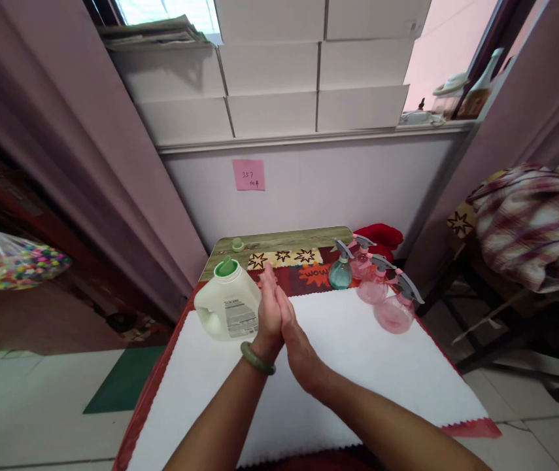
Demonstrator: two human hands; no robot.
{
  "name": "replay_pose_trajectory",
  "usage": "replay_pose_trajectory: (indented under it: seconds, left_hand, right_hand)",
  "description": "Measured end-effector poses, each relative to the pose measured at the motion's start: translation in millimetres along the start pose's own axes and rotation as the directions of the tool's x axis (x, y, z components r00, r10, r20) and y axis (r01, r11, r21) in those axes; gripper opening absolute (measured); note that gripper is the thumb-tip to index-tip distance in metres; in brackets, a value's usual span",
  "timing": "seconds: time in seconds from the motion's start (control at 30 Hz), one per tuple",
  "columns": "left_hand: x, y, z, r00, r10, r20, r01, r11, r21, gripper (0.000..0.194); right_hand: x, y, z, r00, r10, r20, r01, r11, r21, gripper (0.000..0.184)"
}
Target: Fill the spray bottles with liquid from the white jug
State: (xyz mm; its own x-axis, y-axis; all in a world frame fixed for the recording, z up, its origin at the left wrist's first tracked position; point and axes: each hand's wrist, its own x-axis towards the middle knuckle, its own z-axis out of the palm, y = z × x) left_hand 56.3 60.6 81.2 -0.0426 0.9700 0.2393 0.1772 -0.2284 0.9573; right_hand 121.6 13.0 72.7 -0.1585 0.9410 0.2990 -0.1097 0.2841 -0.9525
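My left hand (270, 317) and my right hand (300, 343) are pressed palm to palm above the table, fingers stretched straight forward. Neither holds anything. A green bangle (258, 358) circles my left wrist. Just left of my hands stands a pale jug (234, 307) with a side handle and a printed label; its green spout (225, 266) is uncovered. Behind it, a small green cap (237, 244) lies on the wood-patterned strip. To the right are a teal spray bottle (340, 275) and three pink spray bottles (394, 314) with grey triggers, grouped together.
A white cloth (328, 366) covers much of the table over a red patterned cover (286, 273). A pink note (248, 175) sticks to the wall ahead. At left hangs a bag of colourful bits (19, 261); plaid fabric (539, 222) is piled at right.
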Motion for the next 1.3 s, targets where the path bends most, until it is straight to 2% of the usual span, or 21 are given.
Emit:
replay_pose_trajectory:
  seconds: [0.07,0.17,0.2,0.27,0.33,0.43,0.47,0.53,0.6,0.63,0.7,0.77,0.83,0.9,1.07,1.2,1.3]
  left_hand:
    - [-10.6,1.7,2.6,0.998,-0.055,0.027,0.057,0.993,-0.1,0.07]
    - [-52.2,9.8,13.9,0.993,-0.01,0.117,0.025,0.992,-0.126,0.067]
    - [-63.9,13.7,17.0,0.979,0.029,0.201,-0.004,0.992,-0.124,0.067]
    - [-72.7,21.5,19.6,0.965,0.059,0.254,-0.028,0.992,-0.126,0.067]
    - [-60.8,26.1,16.7,0.977,0.072,0.2,-0.047,0.991,-0.125,0.066]
    - [-24.9,23.1,5.8,0.997,0.033,0.065,-0.027,0.995,-0.096,0.065]
    - [-14.2,20.3,1.4,0.999,0.032,0.008,-0.032,0.997,-0.076,0.064]
    - [0.7,15.8,-7.2,0.991,0.106,-0.081,-0.107,0.994,-0.003,0.059]
    - [7.5,16.0,-14.5,0.965,0.251,-0.078,-0.237,0.959,0.154,0.065]
    - [9.2,18.3,-17.3,0.944,0.326,-0.045,-0.304,0.915,0.265,0.073]
    - [11.7,26.2,-21.2,0.898,0.439,0.034,-0.392,0.761,0.517,0.086]
    - [15.0,34.9,-22.6,0.868,0.49,0.079,-0.395,0.585,0.709,0.091]
    - [19.1,40.8,-22.5,0.867,0.489,0.098,-0.359,0.475,0.804,0.095]
    - [22.6,42.8,-21.8,0.876,0.471,0.103,-0.324,0.418,0.848,0.098]
    - [23.6,39.2,-20.7,0.893,0.432,0.124,-0.291,0.344,0.893,0.097]
    - [23.4,39.4,-20.5,0.892,0.436,0.121,-0.288,0.342,0.895,0.097]
    - [23.9,39.2,-22.7,0.875,0.468,0.126,-0.319,0.36,0.876,0.094]
  right_hand:
    - [5.1,-6.1,-3.4,0.999,-0.032,-0.011,0.032,0.999,-0.005,0.082]
    - [32.9,-10.1,-26.3,0.992,0.006,-0.124,-0.008,1.0,-0.022,0.083]
    - [40.9,-9.5,-33.6,0.983,0.023,-0.181,-0.027,0.999,-0.02,0.083]
    - [46.8,-5.7,-40.2,0.974,0.052,-0.223,-0.055,0.998,-0.01,0.079]
    - [38.7,-1.2,-34.4,0.981,0.071,-0.182,-0.072,0.997,0.003,0.076]
    - [19.4,-0.1,-18.9,0.989,0.083,-0.126,-0.086,0.996,-0.022,0.07]
    - [16.5,-2.1,-17.3,0.987,0.055,-0.15,-0.064,0.996,-0.057,0.068]
    - [19.7,-9.3,-23.3,0.973,-0.08,-0.218,0.035,0.978,-0.204,0.067]
    - [32.5,-18.9,-39.2,0.932,-0.273,-0.24,0.137,0.875,-0.464,0.078]
    - [40.3,-23.8,-48.6,0.909,-0.356,-0.216,0.157,0.774,-0.613,0.083]
    - [54.8,-31.9,-64.9,0.867,-0.48,-0.137,0.142,0.501,-0.854,0.084]
    - [64.5,-36.7,-73.8,0.829,-0.556,-0.061,0.1,0.254,-0.962,0.081]
    - [68.7,-37.8,-75.3,0.81,-0.586,-0.011,0.072,0.118,-0.99,0.081]
    - [69.0,-36.1,-72.8,0.812,-0.583,0.01,0.065,0.073,-0.995,0.083]
    - [65.3,-28.9,-68.7,0.822,-0.569,0.012,0.068,0.077,-0.995,0.09]
    - [66.0,-28.8,-69.1,0.822,-0.569,0.005,0.064,0.084,-0.994,0.092]
    - [65.8,-30.9,-66.7,0.833,-0.554,-0.012,0.06,0.112,-0.992,0.09]
